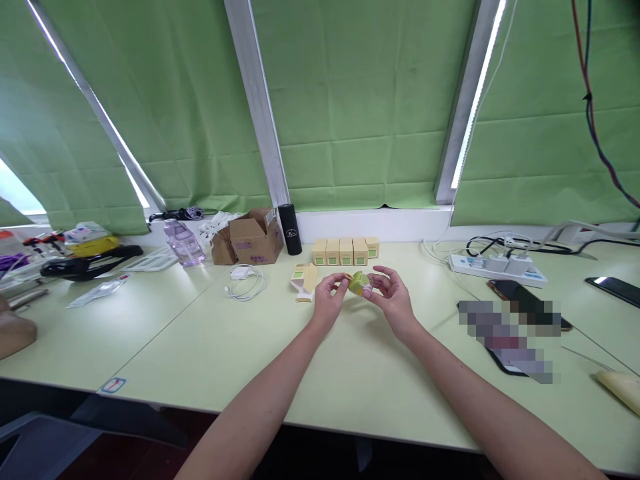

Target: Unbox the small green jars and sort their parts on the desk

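Note:
Both hands meet above the middle of the table around a small shiny green item (pixel 359 283) with a clear or yellowish lower part; its exact kind is too small to make out. My left hand (pixel 331 297) pinches its left side, where a thin tan bit shows at the fingertips. On the other side my right hand (pixel 391 295) grips it between thumb and fingers. Just left of my hands an opened small yellow carton (pixel 304 281) lies with its flaps spread. Behind them several closed yellow cartons (pixel 346 253) with green labels stand in a row.
Along the back stand a black cylinder (pixel 290 230), an open cardboard box (pixel 256 238) and a clear bottle (pixel 184 243). A white charger with cable (pixel 245 277) lies left. On the right are a power strip (pixel 497 267) and phones (pixel 527 303). Another person's hand (pixel 15 330) rests far left.

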`<state>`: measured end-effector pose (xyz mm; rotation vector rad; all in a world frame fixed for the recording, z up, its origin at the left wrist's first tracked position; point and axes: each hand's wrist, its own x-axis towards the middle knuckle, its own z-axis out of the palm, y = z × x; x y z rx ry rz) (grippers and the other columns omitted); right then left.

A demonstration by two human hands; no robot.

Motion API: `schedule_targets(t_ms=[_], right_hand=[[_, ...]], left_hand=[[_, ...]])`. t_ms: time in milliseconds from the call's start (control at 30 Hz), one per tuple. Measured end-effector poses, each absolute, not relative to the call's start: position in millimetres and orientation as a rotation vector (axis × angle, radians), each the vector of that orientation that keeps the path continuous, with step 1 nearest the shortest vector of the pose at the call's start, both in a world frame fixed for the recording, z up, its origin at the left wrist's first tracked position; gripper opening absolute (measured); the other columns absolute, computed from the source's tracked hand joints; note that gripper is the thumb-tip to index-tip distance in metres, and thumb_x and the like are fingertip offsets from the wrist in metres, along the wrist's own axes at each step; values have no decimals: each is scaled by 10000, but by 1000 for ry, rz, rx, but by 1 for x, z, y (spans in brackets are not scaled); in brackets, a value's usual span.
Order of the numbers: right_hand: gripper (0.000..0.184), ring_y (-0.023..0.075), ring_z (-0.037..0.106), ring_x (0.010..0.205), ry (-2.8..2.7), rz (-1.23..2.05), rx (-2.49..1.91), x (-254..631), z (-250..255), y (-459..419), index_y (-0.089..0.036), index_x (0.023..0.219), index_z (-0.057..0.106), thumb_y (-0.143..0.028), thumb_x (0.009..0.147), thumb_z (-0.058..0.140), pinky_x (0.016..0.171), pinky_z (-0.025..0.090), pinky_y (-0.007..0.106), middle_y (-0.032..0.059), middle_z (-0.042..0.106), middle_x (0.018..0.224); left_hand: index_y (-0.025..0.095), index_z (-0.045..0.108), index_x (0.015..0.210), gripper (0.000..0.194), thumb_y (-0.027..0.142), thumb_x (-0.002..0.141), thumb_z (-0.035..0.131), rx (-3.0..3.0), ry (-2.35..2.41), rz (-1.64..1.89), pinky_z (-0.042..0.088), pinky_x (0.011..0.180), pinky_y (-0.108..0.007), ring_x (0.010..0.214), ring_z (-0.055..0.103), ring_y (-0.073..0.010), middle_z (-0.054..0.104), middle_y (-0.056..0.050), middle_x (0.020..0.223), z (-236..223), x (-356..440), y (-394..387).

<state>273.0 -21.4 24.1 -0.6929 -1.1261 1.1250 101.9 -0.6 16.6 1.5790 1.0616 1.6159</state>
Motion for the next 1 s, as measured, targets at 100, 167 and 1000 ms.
schedule_targets(t_ms=[100,167,1000], right_hand=[[703,270,646,1121,-1138,1106,-693,272,25,-23,-287,1201,558,-359,617,942,916,603,453,69,678,1147],[688,277,633,1161,-1151,1106,-685,271,25,-24,-291,1205,553,-343,632,930,920,603,452,73,659,1171],[596,274,596,1092,-1573,765,-950,278,18,-19,-327,1275,575,-248,722,782,980,447,479,35,712,1162]], left_hand=[[189,744,998,259,421,888,706,1591,1054,1636,541,913,-380,1031,701,-242,762,-111,1074,18,102,-2],[190,745,998,237,395,887,707,1608,1053,1643,544,920,-382,1036,699,-240,758,-110,1074,19,102,-2],[237,649,890,104,248,973,587,1908,1245,1532,481,860,-367,1070,613,-225,720,-57,1052,24,108,-19]])
